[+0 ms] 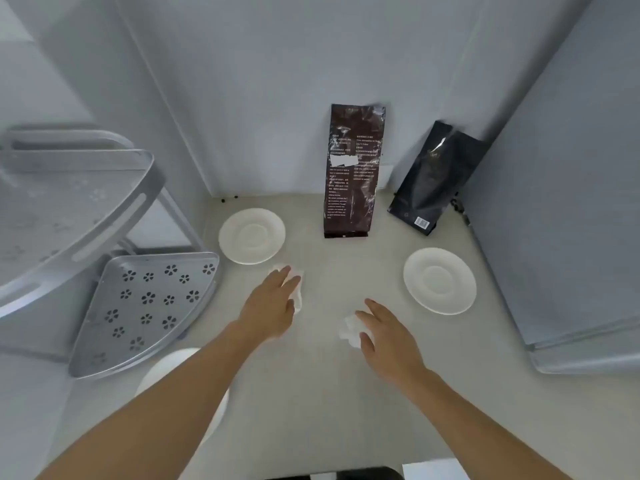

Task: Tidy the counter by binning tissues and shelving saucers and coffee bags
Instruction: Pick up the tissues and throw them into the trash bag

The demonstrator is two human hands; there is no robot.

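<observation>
Left hand (273, 308) flat on far-left tissue (298, 299), fingers together, covering it to gather; right hand (388, 336) on near tissue (349, 329), fingers loosely spread, not yet pinching; saucers (251, 235) flank; coffee bags (351, 171) lean on far wall, propped upright; shelf (145, 306) left

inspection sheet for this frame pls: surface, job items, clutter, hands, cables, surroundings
Surface: pale counter, mostly bare.
Job items: left saucer and right saucer flat on the counter; brown coffee bag and black coffee bag lean on the wall; left tissue, right tissue.
Clutter: small dark specks by the wall.
Hands: left hand on left tissue, right hand on right tissue, fingers spread.
Cables: nothing seen.
Surroundings: corner rack left, grey appliance right.
</observation>
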